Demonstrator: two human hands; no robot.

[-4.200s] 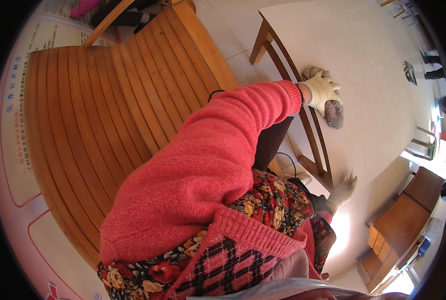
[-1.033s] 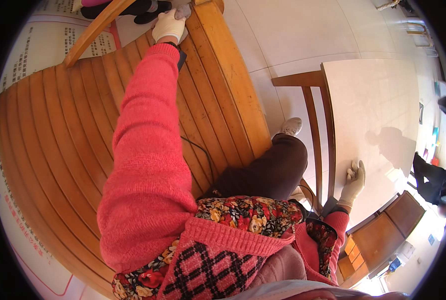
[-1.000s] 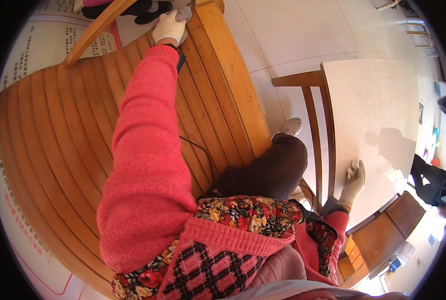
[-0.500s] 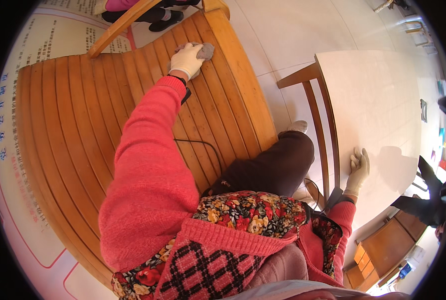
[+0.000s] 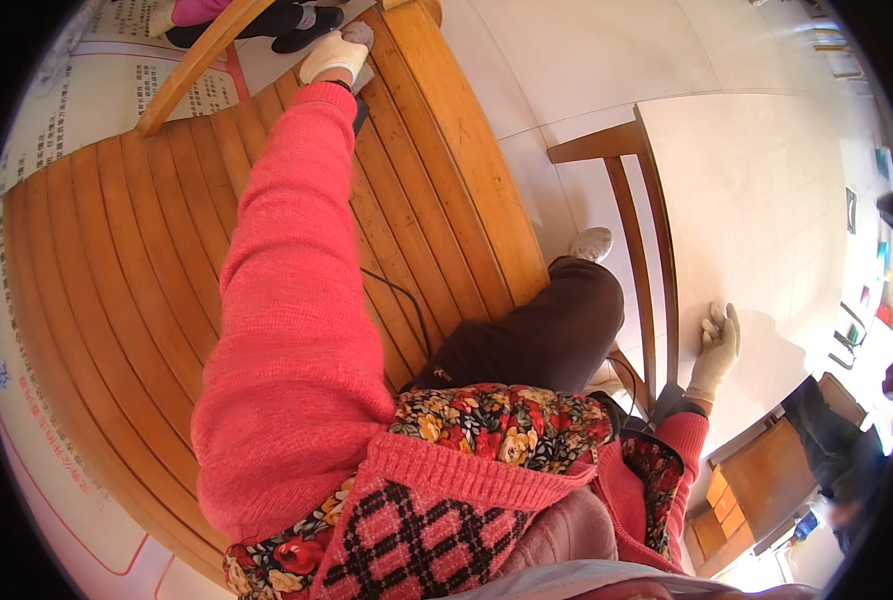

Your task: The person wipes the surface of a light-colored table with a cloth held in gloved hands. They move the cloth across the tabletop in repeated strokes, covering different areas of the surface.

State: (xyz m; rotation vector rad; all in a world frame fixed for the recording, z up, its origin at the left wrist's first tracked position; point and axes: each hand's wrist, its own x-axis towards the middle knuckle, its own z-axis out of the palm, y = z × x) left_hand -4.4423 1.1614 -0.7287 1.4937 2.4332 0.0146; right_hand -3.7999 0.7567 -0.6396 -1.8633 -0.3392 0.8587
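My left hand (image 5: 334, 60), in a cream glove, is closed on a greyish cloth (image 5: 360, 34) that bunches out past the fingers. It presses the cloth onto the slatted wooden bench seat (image 5: 407, 150), at the far end by the armrest. My right hand (image 5: 717, 352), gloved alike, is beside the edge of a white tabletop (image 5: 757, 200) with its fingers loosely apart and nothing in them. Part of the bench is hidden under my left sleeve and leg.
A wooden armrest (image 5: 202, 70) rises at the bench's far end, with another person's dark shoe (image 5: 307, 30) beyond it. A thin black cable (image 5: 407, 295) crosses the slats. Brown table legs (image 5: 642, 270) stand to my right; a person in dark clothing (image 5: 832, 440) is at the far right.
My left hand has slid the cloth farther away along the bench and a little left, the arm stretching out. The right hand stays almost where it was. The person at right has shifted.
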